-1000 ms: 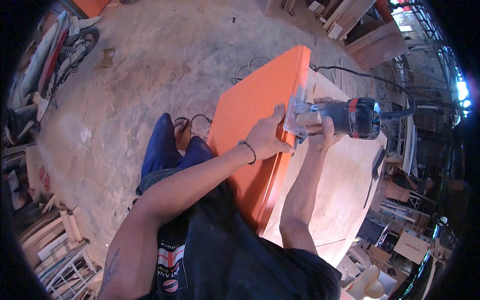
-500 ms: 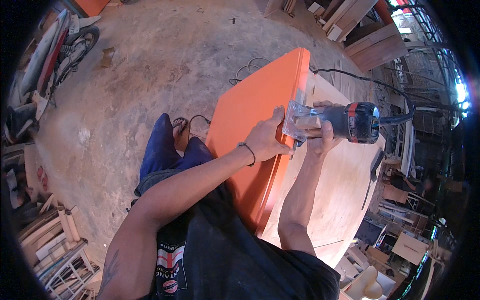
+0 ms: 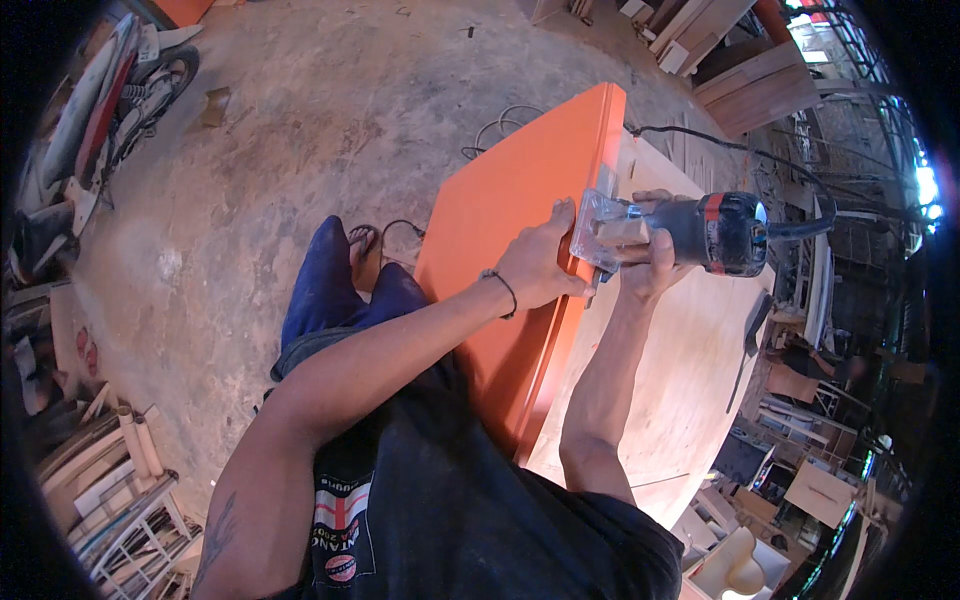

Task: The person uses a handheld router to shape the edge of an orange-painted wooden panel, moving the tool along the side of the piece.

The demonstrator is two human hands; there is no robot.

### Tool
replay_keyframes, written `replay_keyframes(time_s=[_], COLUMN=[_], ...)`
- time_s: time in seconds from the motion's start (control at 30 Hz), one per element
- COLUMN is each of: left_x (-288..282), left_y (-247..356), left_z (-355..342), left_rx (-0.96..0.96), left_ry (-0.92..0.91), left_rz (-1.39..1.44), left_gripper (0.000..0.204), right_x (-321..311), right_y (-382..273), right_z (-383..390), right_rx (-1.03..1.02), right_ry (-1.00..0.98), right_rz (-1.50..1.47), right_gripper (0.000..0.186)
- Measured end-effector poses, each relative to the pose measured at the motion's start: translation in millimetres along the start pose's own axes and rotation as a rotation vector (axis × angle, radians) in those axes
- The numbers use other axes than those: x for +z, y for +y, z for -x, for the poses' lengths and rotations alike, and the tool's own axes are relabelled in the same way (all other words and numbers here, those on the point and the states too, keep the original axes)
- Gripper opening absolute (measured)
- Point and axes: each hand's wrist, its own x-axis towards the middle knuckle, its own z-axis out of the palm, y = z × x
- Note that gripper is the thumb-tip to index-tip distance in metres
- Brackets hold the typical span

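A black trim router (image 3: 715, 235) with a red band and a clear base plate (image 3: 596, 228) lies sideways against the edge of an orange panel (image 3: 515, 200) standing on its edge. My right hand (image 3: 655, 255) is closed around the router's body near the base. My left hand (image 3: 545, 258) lies over the panel's edge, thumb and fingers apart, gripping at the side of the base plate. Its palm side and the cutter are hidden. Behind the orange panel is a pale plywood surface (image 3: 660, 370).
The router's black cord (image 3: 730, 148) loops away to the right, and a cable coils on the concrete floor (image 3: 330, 130). A motorbike (image 3: 120, 110) stands at the far left. Wood offcuts (image 3: 110, 470) lie at lower left; boards (image 3: 755, 90) are stacked at far right.
The router and both hands have shifted slightly right and a little up in the picture, along with the panel's edge. Both hands keep their hold.
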Motion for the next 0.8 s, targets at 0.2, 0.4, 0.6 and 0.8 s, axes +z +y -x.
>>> replay_keyframes(time_s=[0.2,0.4,0.6,0.8], left_x=[1,0,4,2], left_y=[-1,1,-2,1], left_z=[0,1,0,0], left_rx=[-0.009,-0.044,-0.004,-0.019], left_ry=[-0.003,-0.015,0.004,-0.008], left_rz=[-0.019,-0.009,-0.001,-0.018], left_gripper=[0.124,0.123,0.121,0.121], right_x=[2,4,6,3], right_y=[-2,-2,2,19], right_z=[0,0,-7,-24], right_rx=[0.011,-0.013,-0.049,-0.025], right_ry=[0.006,0.01,0.024,0.032], right_rz=[0.007,0.014,0.042,-0.05], right_gripper=[0.058,0.058,0.057,0.057])
